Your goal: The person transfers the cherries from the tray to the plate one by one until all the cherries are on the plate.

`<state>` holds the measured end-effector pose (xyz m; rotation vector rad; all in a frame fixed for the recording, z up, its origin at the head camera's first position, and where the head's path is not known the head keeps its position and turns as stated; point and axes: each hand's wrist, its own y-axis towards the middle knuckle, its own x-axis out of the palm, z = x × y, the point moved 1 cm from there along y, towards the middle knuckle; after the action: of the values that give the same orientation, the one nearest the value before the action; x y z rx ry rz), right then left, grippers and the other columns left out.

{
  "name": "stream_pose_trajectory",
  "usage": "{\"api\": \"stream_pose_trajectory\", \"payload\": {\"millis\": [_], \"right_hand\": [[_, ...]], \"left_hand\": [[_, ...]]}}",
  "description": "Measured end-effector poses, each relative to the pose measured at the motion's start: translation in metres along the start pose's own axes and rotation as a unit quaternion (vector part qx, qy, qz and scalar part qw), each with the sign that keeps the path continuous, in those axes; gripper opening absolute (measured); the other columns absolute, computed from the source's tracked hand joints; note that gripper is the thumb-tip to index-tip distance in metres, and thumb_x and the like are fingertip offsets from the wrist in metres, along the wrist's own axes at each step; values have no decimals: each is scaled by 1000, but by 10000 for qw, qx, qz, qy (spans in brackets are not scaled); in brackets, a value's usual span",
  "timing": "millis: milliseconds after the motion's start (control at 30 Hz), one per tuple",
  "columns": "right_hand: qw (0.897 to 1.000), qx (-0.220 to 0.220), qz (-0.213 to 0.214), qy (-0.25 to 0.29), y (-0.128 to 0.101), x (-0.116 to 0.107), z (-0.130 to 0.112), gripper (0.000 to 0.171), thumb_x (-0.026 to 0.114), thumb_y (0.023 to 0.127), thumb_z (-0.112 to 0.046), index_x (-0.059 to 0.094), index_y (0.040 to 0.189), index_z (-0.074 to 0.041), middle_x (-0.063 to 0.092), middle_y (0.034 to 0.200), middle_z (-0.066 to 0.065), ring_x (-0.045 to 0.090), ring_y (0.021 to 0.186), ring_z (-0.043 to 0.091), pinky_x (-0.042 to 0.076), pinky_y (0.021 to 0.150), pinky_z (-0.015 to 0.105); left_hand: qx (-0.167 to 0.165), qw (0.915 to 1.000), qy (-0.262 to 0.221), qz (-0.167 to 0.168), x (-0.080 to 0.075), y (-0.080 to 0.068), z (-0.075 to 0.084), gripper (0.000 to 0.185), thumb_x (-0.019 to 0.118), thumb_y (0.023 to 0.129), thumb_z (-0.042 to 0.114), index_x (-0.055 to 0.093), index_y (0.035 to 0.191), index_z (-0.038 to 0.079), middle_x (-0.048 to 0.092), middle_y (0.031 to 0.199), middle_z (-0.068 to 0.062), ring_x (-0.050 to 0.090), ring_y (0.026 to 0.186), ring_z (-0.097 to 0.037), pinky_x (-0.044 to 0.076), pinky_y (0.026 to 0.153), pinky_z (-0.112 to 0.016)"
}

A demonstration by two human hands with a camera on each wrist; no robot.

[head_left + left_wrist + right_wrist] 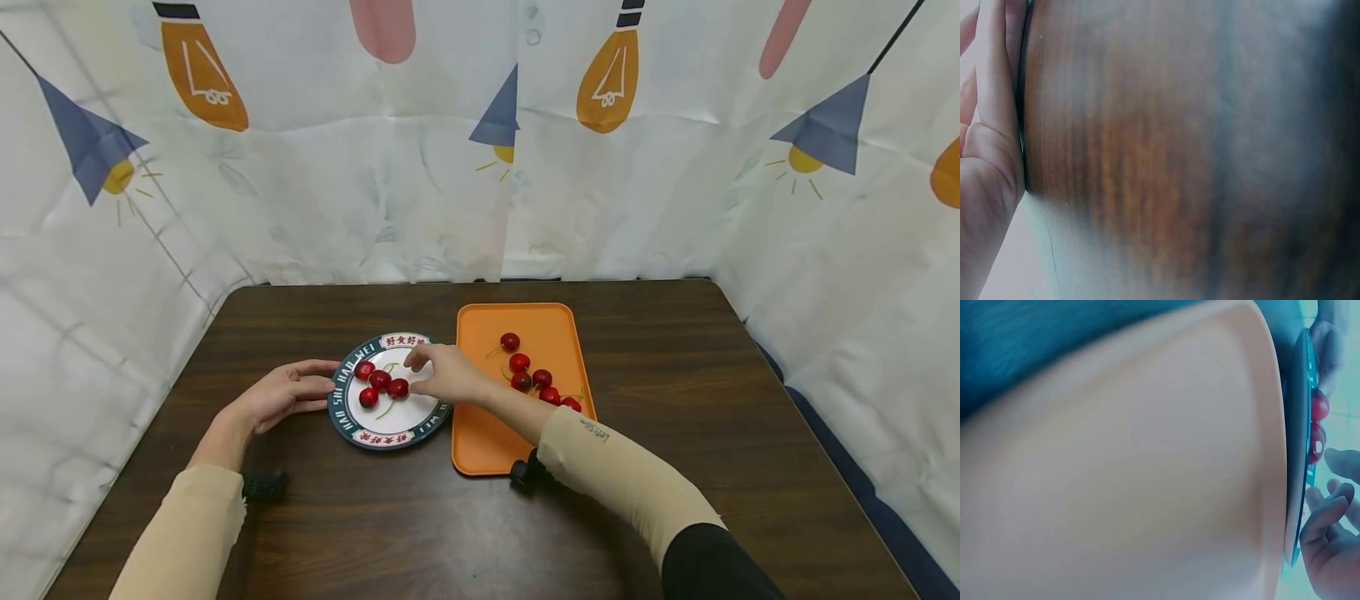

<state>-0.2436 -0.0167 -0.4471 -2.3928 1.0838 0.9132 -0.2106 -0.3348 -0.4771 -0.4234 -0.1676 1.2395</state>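
Observation:
A white plate with a dark green rim (341, 417) holds several red cherries (380, 381) with stems. My left hand (303, 390) lies flat on the table, its straight fingers touching the plate's left rim; in the left wrist view the left hand (991, 150) fills the left edge. My right hand (420, 373) hovers over the plate's right side with its fingers loosely curled and nothing visible between them. An orange tray (487, 433) right of the plate carries several more cherries (520, 362). The right wrist view shows the tray (1147, 475), the plate's rim (1300, 425) edge-on and my right fingers (1329, 531).
The dark wooden table (675, 400) is walled at the back and on both sides by a white curtain (337, 192) printed with lamps. Plate and tray sit side by side, almost touching. Bare wood lies to the right of the tray and along the front.

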Motion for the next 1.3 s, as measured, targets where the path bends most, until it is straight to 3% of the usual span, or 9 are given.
{"api": "stream_pose_trajectory", "payload": {"millis": [300,533,933,1300], "right_hand": [[9992,-52,-76,382,-12,-16,4,34,76,93,-13,66,124,-4,68,111,6,61,106,24,52,87,25],[9984,73,-115,543,-22,-29,16,33,74,95,-13,65,126,-4,67,113,5,59,106,22,53,88,26],[9981,88,263,542,-40,-45,39,24,77,93,-12,69,115,-5,67,103,1,61,100,19,52,94,31],[9964,159,503,667,-49,-58,54,21,74,95,-10,69,115,-2,68,102,2,62,96,20,54,84,31]], "left_hand": [[-24,10000,61,43,-2,-1,1,68,69,101,25,37,156,1,54,141,-17,67,112,-19,55,96,-38],[-26,10000,80,51,-3,-2,0,68,69,101,25,37,156,2,54,141,-17,67,112,-19,55,96,-38],[-32,9999,93,76,-2,-3,1,69,70,100,26,38,156,2,51,144,-20,67,113,-20,55,96,-38],[-45,9999,84,92,1,-1,-1,69,70,100,26,38,157,3,46,148,-23,66,114,-20,55,97,-38]]}}
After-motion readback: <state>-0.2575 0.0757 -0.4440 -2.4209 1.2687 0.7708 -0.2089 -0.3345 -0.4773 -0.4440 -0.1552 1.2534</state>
